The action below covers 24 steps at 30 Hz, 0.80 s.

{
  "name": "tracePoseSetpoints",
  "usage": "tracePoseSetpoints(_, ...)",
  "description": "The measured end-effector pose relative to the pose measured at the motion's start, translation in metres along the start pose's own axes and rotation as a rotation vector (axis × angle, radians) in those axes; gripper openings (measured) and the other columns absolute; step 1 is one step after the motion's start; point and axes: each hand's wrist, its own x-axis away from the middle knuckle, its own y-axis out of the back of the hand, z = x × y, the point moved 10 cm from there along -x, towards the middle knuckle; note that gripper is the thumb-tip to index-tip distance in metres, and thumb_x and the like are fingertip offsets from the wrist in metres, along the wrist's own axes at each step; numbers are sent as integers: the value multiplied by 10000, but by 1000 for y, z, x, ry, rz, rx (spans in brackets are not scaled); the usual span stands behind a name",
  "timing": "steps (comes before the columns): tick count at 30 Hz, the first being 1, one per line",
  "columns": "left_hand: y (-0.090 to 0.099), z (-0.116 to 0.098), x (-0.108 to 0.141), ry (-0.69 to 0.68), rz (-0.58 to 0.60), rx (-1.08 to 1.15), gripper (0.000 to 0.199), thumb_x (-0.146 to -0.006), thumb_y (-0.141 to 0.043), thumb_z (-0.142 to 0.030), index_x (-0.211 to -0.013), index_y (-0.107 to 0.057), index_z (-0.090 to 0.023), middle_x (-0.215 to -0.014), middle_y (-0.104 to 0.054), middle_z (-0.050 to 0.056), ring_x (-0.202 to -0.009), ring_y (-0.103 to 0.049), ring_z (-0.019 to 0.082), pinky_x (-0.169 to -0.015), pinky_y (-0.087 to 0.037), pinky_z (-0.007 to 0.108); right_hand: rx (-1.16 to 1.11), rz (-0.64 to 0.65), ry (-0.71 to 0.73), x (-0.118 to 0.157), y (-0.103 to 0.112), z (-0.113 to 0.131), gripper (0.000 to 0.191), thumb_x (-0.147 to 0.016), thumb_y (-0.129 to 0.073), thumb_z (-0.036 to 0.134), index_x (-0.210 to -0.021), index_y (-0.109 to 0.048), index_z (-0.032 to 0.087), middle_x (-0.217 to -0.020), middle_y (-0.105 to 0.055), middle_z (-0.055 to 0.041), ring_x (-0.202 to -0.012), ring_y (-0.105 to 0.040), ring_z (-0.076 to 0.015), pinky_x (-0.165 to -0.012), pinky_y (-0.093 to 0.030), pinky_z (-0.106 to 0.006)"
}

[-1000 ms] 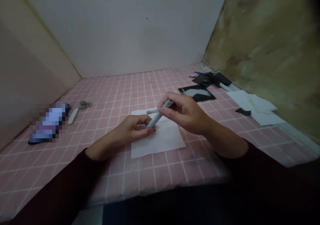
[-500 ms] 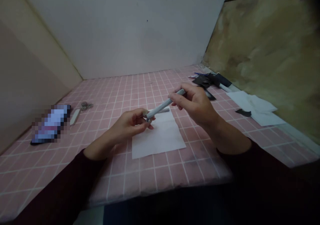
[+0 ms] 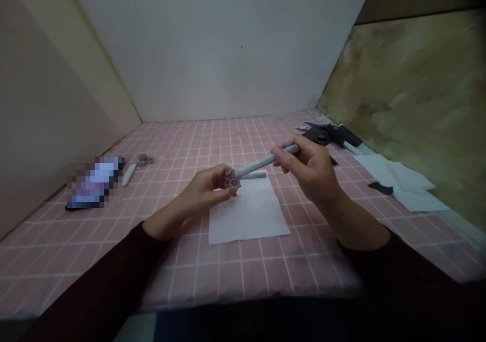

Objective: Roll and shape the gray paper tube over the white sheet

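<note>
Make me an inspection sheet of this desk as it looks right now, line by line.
Surface: pink tablecloth with a white grid, lying flat.
Job's things: grey pen held slanted above a white sheet; a small cap-like piece at its lower tip; a second grey stick lies on the sheet's far edge.
Clutter: blurred phone, nail file and small metal bits at left; black scraps and white papers at right.
Grippers: left hand pinches the cap-like piece; right hand grips the pen's upper end.
Cables: nothing seen.
Surroundings: white board behind, a mottled panel at right.
</note>
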Motion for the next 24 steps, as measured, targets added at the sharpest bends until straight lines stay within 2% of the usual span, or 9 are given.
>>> tracePoseSetpoints(4, 0, 1, 0, 42, 3, 46, 173, -807, -692, -179, -941, -599, -125, -852, -636, 20, -755, -646, 110, -721, -522, 253, 12, 81, 25, 4, -11, 4, 72, -877, -635, 240, -845, -640, 175, -712, -587, 18, -636, -540, -114, -589, -429, -262)
tracePoseSetpoints(8, 5, 7, -2, 108, -47, 125, 224, -782, -722, -181, -962, -601, -122, -816, -641, 1, -711, -668, 101, -686, -524, 233, 67, 143, 56, 7, -17, 6, 65, -883, -619, 221, -905, -655, 171, -740, -601, 13, -658, -547, -118, -600, -433, -261)
tracePoseSetpoints(15, 13, 13, -3, 159, -108, 195, 242, -751, -751, -179, -939, -608, -125, -780, -656, -10, -673, -663, 94, -683, -521, 236, 256, 207, 234, 12, -24, 22, 82, -875, -577, 138, -912, -631, 187, -777, -593, 9, -698, -537, -127, -651, -421, -279)
tracePoseSetpoints(24, 13, 17, -3, 158, -104, 174, 228, -756, -730, -179, -928, -590, -124, -785, -624, -14, -682, -640, 91, -679, -496, 235, 342, 286, 421, 20, -38, 38, 127, -845, -541, 73, -882, -601, 179, -789, -590, -19, -724, -526, -150, -667, -427, -294)
